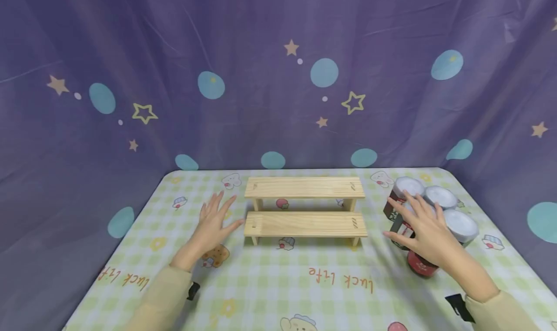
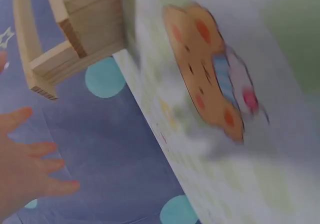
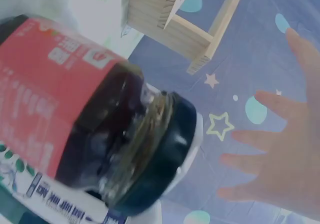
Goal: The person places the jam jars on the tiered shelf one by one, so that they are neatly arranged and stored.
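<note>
A two-step wooden stand (image 1: pixel 304 223) stands mid-table. My left hand (image 1: pixel 211 229), fingers spread, hovers just left of the stand and holds nothing. Over a cluster of jars at the right, my right hand (image 1: pixel 428 232) has its fingers spread too. White-topped jars (image 1: pixel 462 225) stand beyond and beside that hand, and a dark jar with a label (image 1: pixel 401 232) shows under its thumb side. Nearest me, partly hidden by the hand, is a red-labelled jar (image 1: pixel 421 266); in the right wrist view, a red-labelled jar (image 3: pixel 60 84) of dark contents has a dark green lid (image 3: pixel 160 159).
The table wears a green-and-white checked cloth (image 1: pixel 261 282) with cartoon prints and lettering. Behind it hangs a purple curtain (image 1: pixel 261 128) with stars and blue ovals. Black straps (image 1: pixel 460 308) are at both wrists.
</note>
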`<state>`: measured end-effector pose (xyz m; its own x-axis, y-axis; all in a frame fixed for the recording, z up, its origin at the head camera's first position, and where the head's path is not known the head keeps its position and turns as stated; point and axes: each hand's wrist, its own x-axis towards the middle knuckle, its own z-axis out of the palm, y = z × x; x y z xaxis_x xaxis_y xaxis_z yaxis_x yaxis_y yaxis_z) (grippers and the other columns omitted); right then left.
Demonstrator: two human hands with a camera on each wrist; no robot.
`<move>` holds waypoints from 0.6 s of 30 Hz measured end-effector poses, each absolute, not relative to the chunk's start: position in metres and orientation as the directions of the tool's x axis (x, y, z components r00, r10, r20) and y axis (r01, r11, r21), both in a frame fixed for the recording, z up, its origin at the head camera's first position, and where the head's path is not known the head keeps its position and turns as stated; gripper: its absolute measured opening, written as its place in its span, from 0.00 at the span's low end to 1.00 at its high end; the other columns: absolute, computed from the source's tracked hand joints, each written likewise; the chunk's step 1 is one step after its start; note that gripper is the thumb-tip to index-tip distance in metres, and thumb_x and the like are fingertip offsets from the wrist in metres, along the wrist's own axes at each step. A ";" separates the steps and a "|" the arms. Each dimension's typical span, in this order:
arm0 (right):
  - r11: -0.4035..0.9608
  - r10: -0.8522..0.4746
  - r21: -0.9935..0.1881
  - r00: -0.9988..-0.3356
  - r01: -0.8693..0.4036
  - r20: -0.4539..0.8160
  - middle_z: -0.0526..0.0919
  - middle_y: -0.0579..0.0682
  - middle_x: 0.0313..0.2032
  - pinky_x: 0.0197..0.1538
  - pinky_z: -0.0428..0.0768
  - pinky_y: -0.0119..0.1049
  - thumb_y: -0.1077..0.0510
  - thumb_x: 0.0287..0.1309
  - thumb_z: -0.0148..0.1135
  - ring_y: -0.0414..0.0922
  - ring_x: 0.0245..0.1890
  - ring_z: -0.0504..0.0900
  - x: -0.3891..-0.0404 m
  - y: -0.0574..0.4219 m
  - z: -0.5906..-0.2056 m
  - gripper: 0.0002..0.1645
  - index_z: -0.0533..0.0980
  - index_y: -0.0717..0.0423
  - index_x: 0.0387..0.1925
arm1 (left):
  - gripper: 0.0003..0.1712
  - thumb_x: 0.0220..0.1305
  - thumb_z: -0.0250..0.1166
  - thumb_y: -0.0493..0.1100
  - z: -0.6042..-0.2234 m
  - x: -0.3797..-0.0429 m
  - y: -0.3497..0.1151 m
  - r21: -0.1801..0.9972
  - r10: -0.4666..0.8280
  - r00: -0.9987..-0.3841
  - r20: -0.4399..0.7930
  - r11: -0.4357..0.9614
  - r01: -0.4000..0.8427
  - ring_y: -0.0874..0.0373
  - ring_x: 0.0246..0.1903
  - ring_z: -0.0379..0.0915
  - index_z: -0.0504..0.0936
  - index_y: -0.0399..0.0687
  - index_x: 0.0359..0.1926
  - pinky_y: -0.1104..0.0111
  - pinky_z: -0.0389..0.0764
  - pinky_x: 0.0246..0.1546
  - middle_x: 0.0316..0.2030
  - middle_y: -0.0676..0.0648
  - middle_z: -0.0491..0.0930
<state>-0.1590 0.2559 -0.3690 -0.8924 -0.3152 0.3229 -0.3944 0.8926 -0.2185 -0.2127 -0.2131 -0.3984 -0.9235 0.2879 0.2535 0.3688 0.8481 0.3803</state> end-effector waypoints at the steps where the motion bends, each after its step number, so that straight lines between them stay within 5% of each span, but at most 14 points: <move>1: 0.887 -0.316 -0.229 -0.889 -0.401 0.332 0.50 0.62 0.64 0.58 0.36 0.70 0.38 0.48 0.59 0.67 0.61 0.48 -0.157 0.257 -0.369 0.46 0.52 0.41 0.66 | 0.40 0.58 0.55 0.59 -0.399 -0.212 -0.213 0.415 0.275 -0.926 0.257 0.834 0.363 0.37 0.64 0.33 0.56 0.47 0.66 0.40 0.36 0.60 0.65 0.34 0.43; 7: 0.842 -0.318 -0.306 -0.867 -0.444 0.384 0.51 0.62 0.64 0.60 0.38 0.67 0.45 0.47 0.64 0.65 0.62 0.48 -0.143 0.265 -0.373 0.45 0.55 0.41 0.65 | 0.37 0.59 0.55 0.57 -0.402 -0.210 -0.209 0.609 0.205 -0.947 0.249 0.727 0.317 0.36 0.60 0.48 0.58 0.45 0.64 0.40 0.57 0.56 0.63 0.34 0.50; 13: 0.788 -0.256 -0.455 -0.892 -0.416 0.372 0.54 0.63 0.62 0.51 0.51 0.72 0.51 0.46 0.66 0.70 0.57 0.53 -0.131 0.272 -0.375 0.40 0.62 0.45 0.62 | 0.33 0.60 0.57 0.52 -0.409 -0.211 -0.206 0.721 0.154 -0.965 0.212 0.642 0.261 0.41 0.58 0.55 0.61 0.44 0.62 0.47 0.62 0.57 0.60 0.37 0.58; 18: 0.761 -0.178 -0.532 -0.908 -0.371 0.379 0.58 0.60 0.61 0.44 0.61 0.66 0.54 0.45 0.67 0.67 0.57 0.56 -0.124 0.279 -0.376 0.37 0.66 0.47 0.59 | 0.28 0.60 0.58 0.45 -0.410 -0.212 -0.201 0.770 0.127 -0.972 0.200 0.593 0.236 0.40 0.54 0.61 0.64 0.42 0.60 0.50 0.69 0.53 0.56 0.36 0.62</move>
<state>-0.1236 0.2786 -0.3763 -0.9081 -0.1783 0.3790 -0.3713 0.7613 -0.5316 -0.2118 -0.2009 -0.4105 -0.9716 0.1271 0.1998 0.2359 0.5929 0.7700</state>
